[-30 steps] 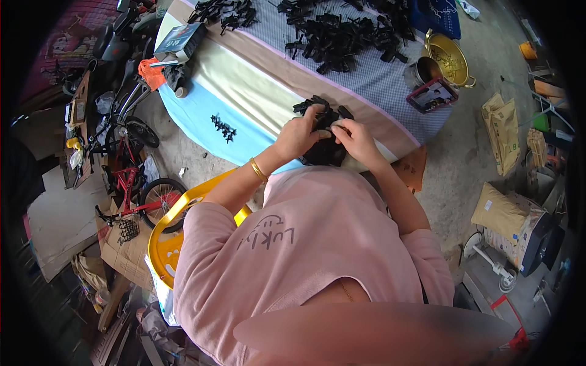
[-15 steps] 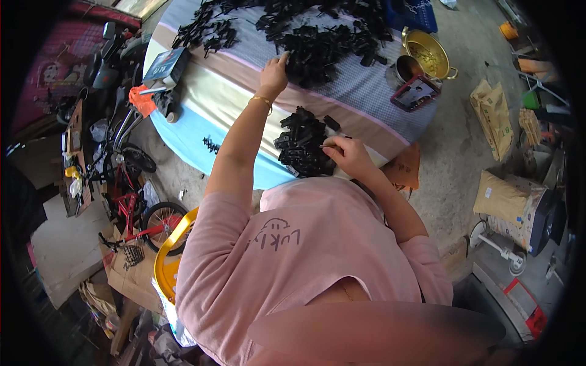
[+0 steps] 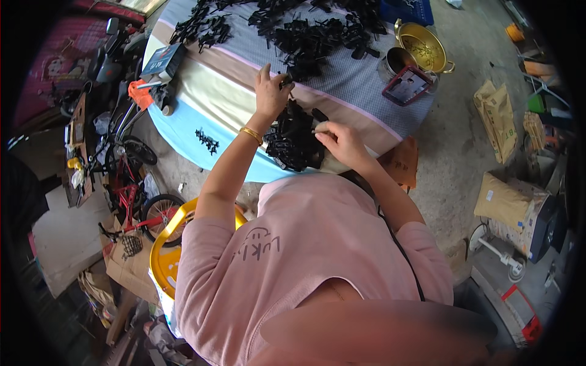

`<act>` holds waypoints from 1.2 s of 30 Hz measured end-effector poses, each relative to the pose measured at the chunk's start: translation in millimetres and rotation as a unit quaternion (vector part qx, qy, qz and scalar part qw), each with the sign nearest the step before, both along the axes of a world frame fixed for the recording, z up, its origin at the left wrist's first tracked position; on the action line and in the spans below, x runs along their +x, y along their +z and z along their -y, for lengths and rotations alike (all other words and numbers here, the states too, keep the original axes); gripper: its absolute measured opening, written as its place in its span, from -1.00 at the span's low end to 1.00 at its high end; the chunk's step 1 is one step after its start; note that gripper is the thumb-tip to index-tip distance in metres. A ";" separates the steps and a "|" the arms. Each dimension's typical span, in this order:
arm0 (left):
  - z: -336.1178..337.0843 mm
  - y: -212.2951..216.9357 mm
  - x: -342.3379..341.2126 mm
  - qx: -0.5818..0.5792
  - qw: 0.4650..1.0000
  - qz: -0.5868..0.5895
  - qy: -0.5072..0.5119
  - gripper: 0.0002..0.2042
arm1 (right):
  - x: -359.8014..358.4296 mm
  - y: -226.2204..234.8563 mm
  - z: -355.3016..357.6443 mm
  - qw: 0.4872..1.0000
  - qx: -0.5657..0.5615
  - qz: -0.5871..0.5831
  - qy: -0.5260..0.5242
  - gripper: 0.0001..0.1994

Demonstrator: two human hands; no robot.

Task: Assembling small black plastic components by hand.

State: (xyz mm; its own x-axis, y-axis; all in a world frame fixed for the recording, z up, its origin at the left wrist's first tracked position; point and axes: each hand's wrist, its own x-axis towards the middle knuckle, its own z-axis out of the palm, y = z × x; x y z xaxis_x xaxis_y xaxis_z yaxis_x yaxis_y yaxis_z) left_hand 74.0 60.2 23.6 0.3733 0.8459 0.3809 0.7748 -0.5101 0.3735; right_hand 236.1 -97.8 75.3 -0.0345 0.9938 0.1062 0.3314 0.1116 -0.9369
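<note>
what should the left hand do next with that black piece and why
Probably carry it back toward the right hand. The left hand has its grip on a black plastic part at the edge of the far heap, while the right hand rests by the near pile.

Cluttered home workshop: table heaped with black parts, sacks, bicycle.

We cannot make out single pieces in the heap of small black plastic parts; they blur into one dark mass. Our right hand covers part of its edge. The blue plastic crate is cut off by the top edge.
</note>
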 end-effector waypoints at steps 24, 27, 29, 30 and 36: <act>151.9 101.8 55.4 -0.504 0.635 0.582 -0.068 -0.52 | 52.1 25.8 -14.5 0.957 -0.098 -0.252 0.102 -0.85; 162.9 102.3 65.1 -0.469 0.732 0.491 -0.056 -0.53 | 54.1 15.0 -8.6 0.950 -0.117 -0.274 0.091 -0.86; 168.2 98.4 70.1 -0.416 0.799 0.435 -0.013 -0.59 | 60.3 12.4 -4.7 0.955 -0.121 -0.251 0.102 -0.86; 170.1 97.9 71.0 -0.417 0.798 0.434 -0.012 -0.59 | 64.8 14.5 -2.6 0.945 -0.162 -0.263 0.105 -0.86; 169.3 96.0 68.9 -0.450 0.738 0.502 -0.016 -0.69 | 70.2 31.1 13.1 0.937 -0.194 -0.265 0.116 -0.83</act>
